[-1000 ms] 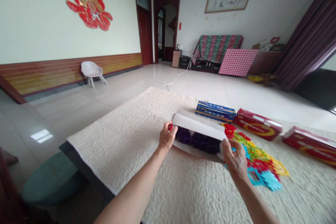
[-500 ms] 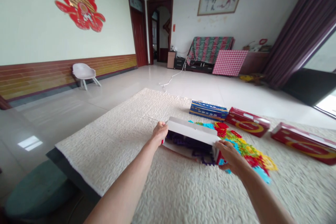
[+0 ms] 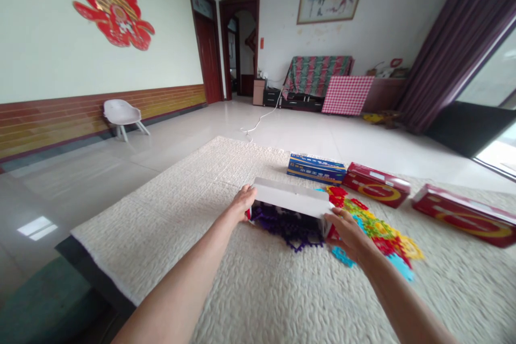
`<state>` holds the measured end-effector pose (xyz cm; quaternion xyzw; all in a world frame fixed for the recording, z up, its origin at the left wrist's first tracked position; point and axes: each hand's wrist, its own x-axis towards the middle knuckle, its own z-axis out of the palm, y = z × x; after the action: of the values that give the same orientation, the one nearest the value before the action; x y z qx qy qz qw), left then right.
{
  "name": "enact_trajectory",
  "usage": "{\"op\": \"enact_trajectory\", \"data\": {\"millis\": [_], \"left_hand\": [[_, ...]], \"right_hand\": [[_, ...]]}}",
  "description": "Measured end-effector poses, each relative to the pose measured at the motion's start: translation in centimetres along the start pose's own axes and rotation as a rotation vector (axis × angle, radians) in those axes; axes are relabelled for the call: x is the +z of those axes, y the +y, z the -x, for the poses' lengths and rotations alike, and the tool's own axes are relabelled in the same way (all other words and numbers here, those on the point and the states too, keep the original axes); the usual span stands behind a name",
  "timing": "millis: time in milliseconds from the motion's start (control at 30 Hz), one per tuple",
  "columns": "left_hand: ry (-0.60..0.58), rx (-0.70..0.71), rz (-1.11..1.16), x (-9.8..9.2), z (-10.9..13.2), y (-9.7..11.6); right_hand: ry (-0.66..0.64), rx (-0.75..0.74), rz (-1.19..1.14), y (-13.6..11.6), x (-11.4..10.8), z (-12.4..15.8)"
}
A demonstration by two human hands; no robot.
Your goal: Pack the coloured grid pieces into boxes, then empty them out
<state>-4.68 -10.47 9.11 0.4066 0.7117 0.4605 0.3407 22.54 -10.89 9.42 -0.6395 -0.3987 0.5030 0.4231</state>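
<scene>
Both hands hold a white cardboard box (image 3: pixel 291 197), tipped with its open side down and toward me. My left hand (image 3: pixel 244 202) grips its left end, and my right hand (image 3: pixel 349 235) grips its right end. Purple interlocking plastic pieces (image 3: pixel 284 229) lie in a heap under the box's mouth, on a cream quilted mat (image 3: pixel 161 231). Part of the heap is hidden by the box. Just right of my right hand lies a spread of multicoloured interlocking pieces (image 3: pixel 379 231) in red, yellow, green and blue.
Beyond the hands stand a blue box (image 3: pixel 316 168) and several red boxes, including one (image 3: pixel 375 185) and another (image 3: pixel 463 215). The mat's left edge (image 3: pixel 94 263) drops to a tiled floor. A white chair (image 3: pixel 121 116) stands by the far wall.
More purple pieces now lie on the mat below the box, which has shifted lower and left in view. The whole scene has also shifted slightly with my head.
</scene>
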Motion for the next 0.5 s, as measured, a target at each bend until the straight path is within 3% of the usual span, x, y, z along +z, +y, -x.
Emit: {"op": "enact_trajectory", "data": {"millis": [167,500], "left_hand": [[-0.025,-0.081,0.056,0.7,-1.2,0.9],[-0.01,0.033,0.127,1.8,-3.9,0.5]], "right_hand": [[0.038,-0.076,-0.083,-0.1,0.7,-2.2],[0.074,-0.188,-0.175,0.4,1.8,-4.7]]}}
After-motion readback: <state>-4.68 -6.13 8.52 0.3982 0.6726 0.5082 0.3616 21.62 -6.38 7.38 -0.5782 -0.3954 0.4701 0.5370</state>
